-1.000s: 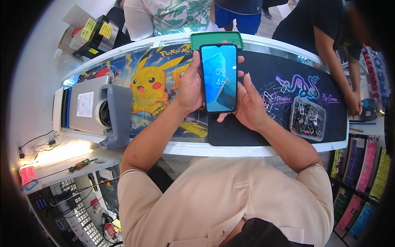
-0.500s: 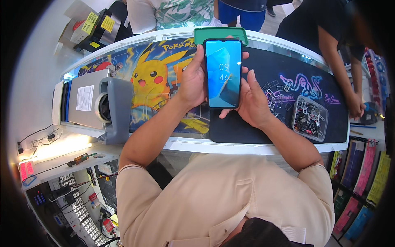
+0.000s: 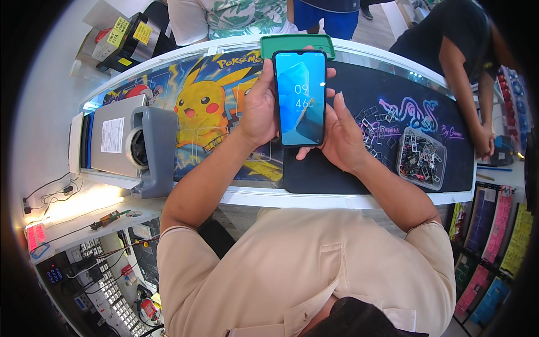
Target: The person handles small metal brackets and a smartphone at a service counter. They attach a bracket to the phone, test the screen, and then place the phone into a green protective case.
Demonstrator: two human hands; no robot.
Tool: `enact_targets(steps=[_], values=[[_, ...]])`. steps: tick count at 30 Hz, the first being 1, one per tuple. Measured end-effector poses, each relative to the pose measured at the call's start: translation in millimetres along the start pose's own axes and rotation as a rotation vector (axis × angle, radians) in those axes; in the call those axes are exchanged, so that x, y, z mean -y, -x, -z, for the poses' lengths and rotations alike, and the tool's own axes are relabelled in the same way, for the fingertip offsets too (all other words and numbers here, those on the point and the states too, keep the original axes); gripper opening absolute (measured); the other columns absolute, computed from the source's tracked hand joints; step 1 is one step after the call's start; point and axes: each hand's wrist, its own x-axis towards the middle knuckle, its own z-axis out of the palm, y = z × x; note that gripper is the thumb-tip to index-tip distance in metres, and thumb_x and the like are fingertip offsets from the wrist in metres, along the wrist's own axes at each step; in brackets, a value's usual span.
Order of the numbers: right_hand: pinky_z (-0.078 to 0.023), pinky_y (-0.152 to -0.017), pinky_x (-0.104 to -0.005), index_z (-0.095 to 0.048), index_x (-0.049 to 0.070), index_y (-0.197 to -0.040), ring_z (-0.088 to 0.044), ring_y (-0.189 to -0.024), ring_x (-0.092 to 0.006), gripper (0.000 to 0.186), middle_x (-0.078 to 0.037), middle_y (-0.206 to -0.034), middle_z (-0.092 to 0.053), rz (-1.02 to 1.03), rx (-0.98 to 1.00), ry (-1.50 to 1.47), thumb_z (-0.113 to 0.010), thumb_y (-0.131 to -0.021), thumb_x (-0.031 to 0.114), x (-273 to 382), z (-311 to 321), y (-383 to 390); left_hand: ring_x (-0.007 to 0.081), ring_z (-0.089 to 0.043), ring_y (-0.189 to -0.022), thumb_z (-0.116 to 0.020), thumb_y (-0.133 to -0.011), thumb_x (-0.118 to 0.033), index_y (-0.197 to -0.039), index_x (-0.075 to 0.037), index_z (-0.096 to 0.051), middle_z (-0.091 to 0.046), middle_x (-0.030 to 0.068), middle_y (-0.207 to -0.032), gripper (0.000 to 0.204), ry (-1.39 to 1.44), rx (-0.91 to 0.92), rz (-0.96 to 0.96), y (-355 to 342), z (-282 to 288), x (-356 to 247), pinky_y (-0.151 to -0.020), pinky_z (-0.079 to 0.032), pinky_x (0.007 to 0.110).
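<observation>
A smartphone (image 3: pixel 301 98) with a lit blue lock screen is held upright-facing me over the counter by both hands. My left hand (image 3: pixel 260 112) grips its left side, thumb along the edge. My right hand (image 3: pixel 341 129) cradles the right side and lower back, its thumb raised beside the edge and fingertips showing around it. A green phone case (image 3: pixel 297 41) lies just beyond the phone. A yellow cartoon mat (image 3: pixel 196 112) is under my left hand; a black mat (image 3: pixel 370 174) is under my right, holding scattered SIM trays (image 3: pixel 370 123) and a clear tub (image 3: pixel 421 160) of small parts.
A grey tape dispenser (image 3: pixel 151 163) and silver laptop (image 3: pixel 106 135) sit at the left end. A co-worker's hands (image 3: pixel 484 143) rest at the right end. People stand across the counter (image 3: pixel 236 17). A cluttered side shelf (image 3: pixel 73 236) is lower left; coloured card racks (image 3: pixel 494 230) are lower right.
Since a second ago, the phone and both hands have shifted slightly upward in the picture, along with the counter. The grip looks the same.
</observation>
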Motion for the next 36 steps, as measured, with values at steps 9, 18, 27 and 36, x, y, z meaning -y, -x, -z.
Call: enact_targets(steps=[9, 18, 27, 36], values=[[-0.070, -0.076, -0.0450, -0.030, 0.007, -0.162, -0.066, -0.131, -0.0267, 0.092, -0.015, -0.150, -0.057, -0.005, 0.004, -0.023, -0.029, -0.105, 0.080, 1.2, -0.3, -0.1, 0.0342, -0.065, -0.131, -0.029, -0.112, -0.069, -0.166, -0.013, -0.035, -0.052, 0.0272, -0.157, 0.078, 0.022, 0.002, 0.005, 0.4, -0.8, 0.0, -0.110, -0.055, 0.050], [-0.069, -0.077, -0.0463, -0.032, 0.004, -0.161, -0.066, -0.132, -0.0305, 0.095, -0.015, -0.149, -0.060, -0.023, -0.026, -0.030, -0.027, -0.105, 0.081, -2.1, 0.8, -1.5, 0.0358, -0.066, -0.131, -0.028, -0.111, -0.071, -0.166, -0.014, -0.036, -0.054, 0.0256, -0.156, 0.080, 0.005, -0.026, 0.017, 1.5, -2.9, -1.1, -0.108, -0.057, 0.049], [-0.069, -0.075, -0.0459, -0.032, 0.012, -0.158, -0.067, -0.129, -0.0281, 0.077, -0.014, -0.148, -0.059, -0.033, 0.001, -0.131, -0.027, -0.110, 0.072, -5.4, 5.0, -1.2, 0.0380, -0.064, -0.135, -0.028, -0.110, -0.073, -0.167, -0.013, -0.034, -0.053, 0.0256, -0.158, 0.083, -0.023, -0.014, 0.022, 2.2, -1.7, -0.9, -0.109, -0.056, 0.051], [-0.069, -0.077, -0.0454, -0.032, 0.007, -0.161, -0.066, -0.131, -0.0299, 0.091, -0.015, -0.148, -0.060, -0.030, -0.006, -0.073, -0.028, -0.106, 0.079, -5.7, 4.9, -1.1, 0.0378, -0.064, -0.133, -0.026, -0.111, -0.071, -0.168, -0.012, -0.033, -0.053, 0.0256, -0.157, 0.083, -0.014, -0.018, 0.011, 2.0, -1.4, 0.2, -0.109, -0.057, 0.051]])
